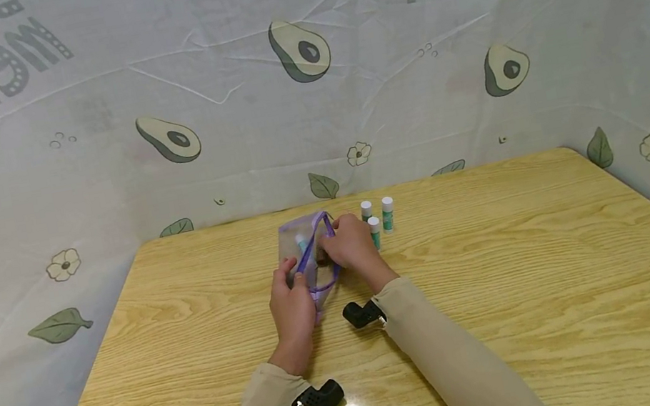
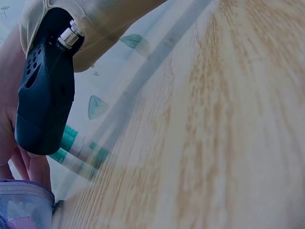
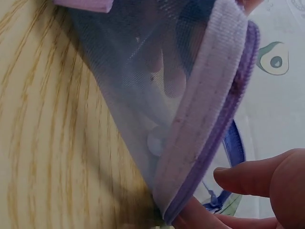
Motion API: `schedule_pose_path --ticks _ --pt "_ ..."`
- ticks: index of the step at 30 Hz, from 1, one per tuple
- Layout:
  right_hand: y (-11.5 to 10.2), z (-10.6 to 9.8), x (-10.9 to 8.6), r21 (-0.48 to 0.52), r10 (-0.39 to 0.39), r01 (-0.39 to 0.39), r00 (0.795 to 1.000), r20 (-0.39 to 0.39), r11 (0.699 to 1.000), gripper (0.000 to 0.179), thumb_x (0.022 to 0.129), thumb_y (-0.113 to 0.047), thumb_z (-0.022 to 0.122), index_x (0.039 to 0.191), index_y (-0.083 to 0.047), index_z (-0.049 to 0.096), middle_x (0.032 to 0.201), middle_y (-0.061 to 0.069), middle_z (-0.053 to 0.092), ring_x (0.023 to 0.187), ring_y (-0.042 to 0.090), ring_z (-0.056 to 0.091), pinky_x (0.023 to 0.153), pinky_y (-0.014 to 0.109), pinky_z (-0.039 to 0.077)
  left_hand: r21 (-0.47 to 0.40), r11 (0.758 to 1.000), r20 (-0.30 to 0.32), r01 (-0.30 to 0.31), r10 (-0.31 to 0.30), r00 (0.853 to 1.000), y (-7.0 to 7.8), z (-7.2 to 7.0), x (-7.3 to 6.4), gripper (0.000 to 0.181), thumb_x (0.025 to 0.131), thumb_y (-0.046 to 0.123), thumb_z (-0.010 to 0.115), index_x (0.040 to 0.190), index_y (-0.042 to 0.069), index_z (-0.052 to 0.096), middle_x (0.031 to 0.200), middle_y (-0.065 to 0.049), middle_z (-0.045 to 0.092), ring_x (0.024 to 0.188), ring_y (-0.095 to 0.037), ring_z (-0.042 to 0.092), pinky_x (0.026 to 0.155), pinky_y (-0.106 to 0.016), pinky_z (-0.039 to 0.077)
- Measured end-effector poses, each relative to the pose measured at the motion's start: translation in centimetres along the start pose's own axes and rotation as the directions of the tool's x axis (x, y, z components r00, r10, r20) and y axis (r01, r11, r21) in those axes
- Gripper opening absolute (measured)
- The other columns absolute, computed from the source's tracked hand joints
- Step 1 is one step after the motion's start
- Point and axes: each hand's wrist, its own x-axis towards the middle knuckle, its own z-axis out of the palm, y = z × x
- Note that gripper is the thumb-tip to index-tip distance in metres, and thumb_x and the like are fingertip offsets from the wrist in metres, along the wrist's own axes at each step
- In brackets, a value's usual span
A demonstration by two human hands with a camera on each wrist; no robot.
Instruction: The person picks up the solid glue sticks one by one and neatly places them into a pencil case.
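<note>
A see-through mesh zip pouch (image 1: 288, 238) with purple trim stands with its mouth toward the right. My left hand (image 1: 292, 307) grips its near-left side, the thumb by the purple rim. My right hand (image 1: 350, 242) is at the mouth, and in the right wrist view its thumb (image 3: 248, 179) stands apart from the fingers, which pass behind the zip edge (image 3: 209, 124). Through the mesh shows a small white-and-teal tube (image 1: 302, 242). Just right of my right hand stand three white-capped tubes with teal labels, among them a near tube (image 1: 375, 234) and a right-hand tube (image 1: 388, 215).
The wooden table (image 1: 509, 286) ends at the back against a hanging white cloth (image 1: 249, 144) printed with avocados. A black wrist camera (image 1: 320, 398) juts from the left sleeve, another wrist camera (image 1: 360, 314) from the right.
</note>
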Motion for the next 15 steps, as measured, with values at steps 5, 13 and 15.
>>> schedule_pose_path --ticks 5,13,15 --pt "-0.6 -0.1 0.3 -0.019 0.011 -0.011 1.000 -0.009 1.000 0.041 0.087 -0.027 0.066 0.118 0.001 0.068 0.108 0.012 0.070 0.097 0.028 0.063 0.072 0.033 0.056 0.005 1.000 0.010 0.014 -0.015 1.000 0.2 -0.1 0.6 0.039 0.103 0.024 0.041 0.142 0.024 0.050 0.155 -0.002 0.041 0.084 -0.023 0.055 0.050 -0.029 0.047" --pt "-2.2 -1.0 0.2 0.018 -0.038 0.039 0.999 -0.028 0.999 0.038 0.090 -0.025 0.062 0.120 -0.003 0.069 0.096 0.010 0.072 0.082 0.022 0.065 0.060 0.027 0.049 -0.001 1.000 0.013 0.016 -0.016 1.000 0.6 -0.4 1.3 0.039 0.103 0.024 0.042 0.140 0.024 0.052 0.155 0.001 0.042 0.099 -0.026 0.057 0.057 -0.027 0.048" --pt "-2.7 -1.4 0.0 0.049 -0.041 0.043 0.999 -0.031 0.998 0.041 0.090 -0.026 0.063 0.125 -0.005 0.066 0.103 0.009 0.073 0.089 0.022 0.067 0.066 0.030 0.053 -0.007 1.000 0.017 0.025 -0.025 1.000 0.7 -0.6 1.4 0.039 0.103 0.025 0.042 0.140 0.024 0.052 0.155 0.001 0.042 0.103 -0.026 0.057 0.057 -0.027 0.048"
